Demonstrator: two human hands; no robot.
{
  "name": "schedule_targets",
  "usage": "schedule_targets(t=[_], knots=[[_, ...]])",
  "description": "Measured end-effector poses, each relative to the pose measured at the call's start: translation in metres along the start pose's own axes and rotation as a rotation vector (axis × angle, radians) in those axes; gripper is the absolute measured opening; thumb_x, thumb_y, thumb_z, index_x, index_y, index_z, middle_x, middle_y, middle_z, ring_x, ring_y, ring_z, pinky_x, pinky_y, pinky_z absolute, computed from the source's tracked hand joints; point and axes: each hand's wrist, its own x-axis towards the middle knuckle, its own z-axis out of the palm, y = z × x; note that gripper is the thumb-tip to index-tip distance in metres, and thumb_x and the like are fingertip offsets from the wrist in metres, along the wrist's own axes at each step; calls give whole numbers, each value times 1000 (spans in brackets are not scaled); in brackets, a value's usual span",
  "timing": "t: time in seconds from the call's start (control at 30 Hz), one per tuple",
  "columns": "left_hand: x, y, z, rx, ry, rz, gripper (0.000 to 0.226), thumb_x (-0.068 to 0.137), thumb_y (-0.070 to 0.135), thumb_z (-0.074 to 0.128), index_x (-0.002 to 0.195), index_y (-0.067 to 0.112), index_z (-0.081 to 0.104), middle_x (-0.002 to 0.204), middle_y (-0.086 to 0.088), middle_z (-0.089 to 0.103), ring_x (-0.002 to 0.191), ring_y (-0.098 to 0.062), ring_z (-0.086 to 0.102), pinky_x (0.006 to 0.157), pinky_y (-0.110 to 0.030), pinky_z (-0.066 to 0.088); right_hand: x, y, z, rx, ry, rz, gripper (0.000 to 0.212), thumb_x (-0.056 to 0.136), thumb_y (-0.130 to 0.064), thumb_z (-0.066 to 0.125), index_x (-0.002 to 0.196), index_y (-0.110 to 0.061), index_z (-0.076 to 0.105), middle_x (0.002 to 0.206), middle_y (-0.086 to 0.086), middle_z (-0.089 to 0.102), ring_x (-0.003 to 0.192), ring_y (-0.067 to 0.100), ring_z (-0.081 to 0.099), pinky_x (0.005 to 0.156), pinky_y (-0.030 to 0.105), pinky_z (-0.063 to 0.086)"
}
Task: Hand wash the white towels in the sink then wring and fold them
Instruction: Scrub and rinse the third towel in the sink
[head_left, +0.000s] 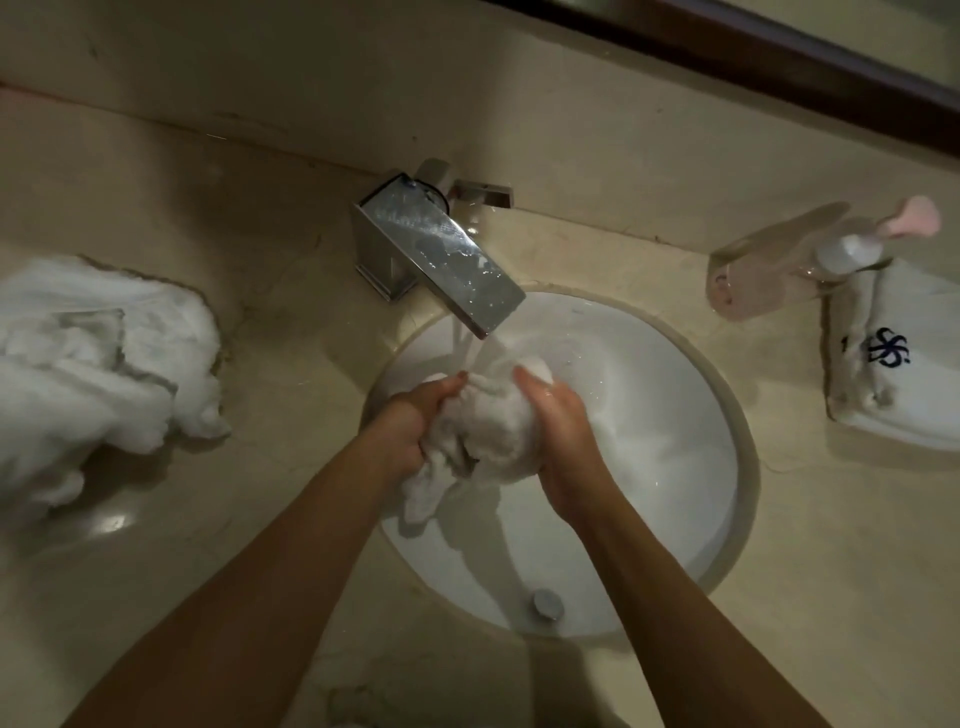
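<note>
Left hand (415, 415), right hand (563, 426) clutch bunched towel (488, 431) mid-sink (675, 415), under faucet (441, 249).

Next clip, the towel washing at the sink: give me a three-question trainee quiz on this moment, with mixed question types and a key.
1. True or false: both hands grip the bunched white towel over the sink.
2. Where does the pile of crumpled towels lie? A) in the basin B) on the counter left of the sink C) on the faucet
3. Fill in: the soap dispenser lies tipped over beside a folded towel with a dark ____ on it.

Key:
1. True: left hand and right hand both hold it, under the faucet.
2. B
3. Logo
</note>
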Motion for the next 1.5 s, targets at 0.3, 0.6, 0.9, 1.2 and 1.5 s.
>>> schedule_targets(t=[0.3,0.6,0.9,1.2,1.5], knots=[[-8,15,45,867,324,409,52,105,45,29,122,7,60,114,-10,64,105,-26,58,89,-32,44,44,2,32,-504,255,-99,50,104,-45,39,82,-8,64,82,15,64,85,32,62,82,48,51],[-3,2,33,433,299,325,52,106,44,31,101,6,66,90,-18,66,85,-30,65,66,-27,49,67,13,42,-549,336,-37,44,104,-31,39,79,-5,63,81,19,62,79,31,58,70,40,44],[2,-19,37,285,256,324,48,104,46,37,97,10,67,83,-14,66,74,-23,64,61,-29,51,72,22,34,-671,358,9,50,100,-38,36,91,1,67,90,21,65,87,35,62,72,38,43],[-6,-20,27,365,119,463,27,107,33,33,86,32,51,109,3,55,103,-14,53,85,-24,51,74,29,40,-732,304,93,42,107,-26,33,111,4,63,117,28,63,110,40,60,84,40,42],[-3,-20,39,475,225,468,43,107,38,30,117,16,65,98,-5,67,89,-17,62,80,-24,42,80,21,25,-522,344,72,43,107,-25,36,105,5,66,105,27,66,101,37,62,81,37,42]])
